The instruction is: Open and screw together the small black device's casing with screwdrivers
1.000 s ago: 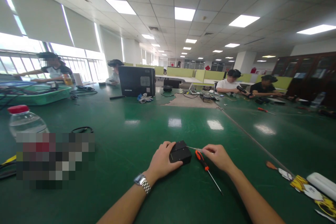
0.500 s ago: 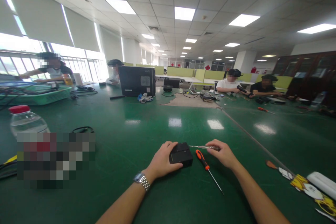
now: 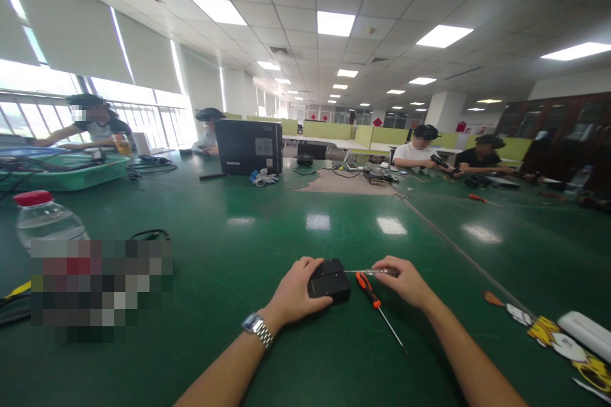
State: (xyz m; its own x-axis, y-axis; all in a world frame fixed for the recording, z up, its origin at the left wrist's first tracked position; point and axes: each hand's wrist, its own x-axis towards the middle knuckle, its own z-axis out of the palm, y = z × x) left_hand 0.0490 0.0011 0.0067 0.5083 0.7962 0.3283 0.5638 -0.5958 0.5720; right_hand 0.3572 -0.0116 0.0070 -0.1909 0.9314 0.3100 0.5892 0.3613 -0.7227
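Note:
My left hand [image 3: 298, 289] is closed around a small black box [image 3: 334, 283] that rests on the green tabletop. Pinched in my right hand [image 3: 403, 280] is a thin screwdriver [image 3: 370, 271] with a clear handle. Its shaft points left, and the tip is at the right side of the box; whether it sits in a screw or slot is too small to tell. Between box and right wrist lies an orange-and-black screwdriver [image 3: 368, 290], its metal shaft angled toward me. A metal-banded watch [image 3: 258, 329] is on my left wrist.
A bottle with a red cap [image 3: 48, 222] stands at left, near a green basket [image 3: 95, 173] of cables. A black computer case [image 3: 251, 147] and gloves [image 3: 264, 178] are farther back. Flat cartoon-like pieces [image 3: 548, 332] lie at right. Several people sit around the table.
My right hand has shifted very slightly left and down with the clear-handled screwdriver, whose shaft now sits a little lower against the box. My left hand and the box have stayed put.

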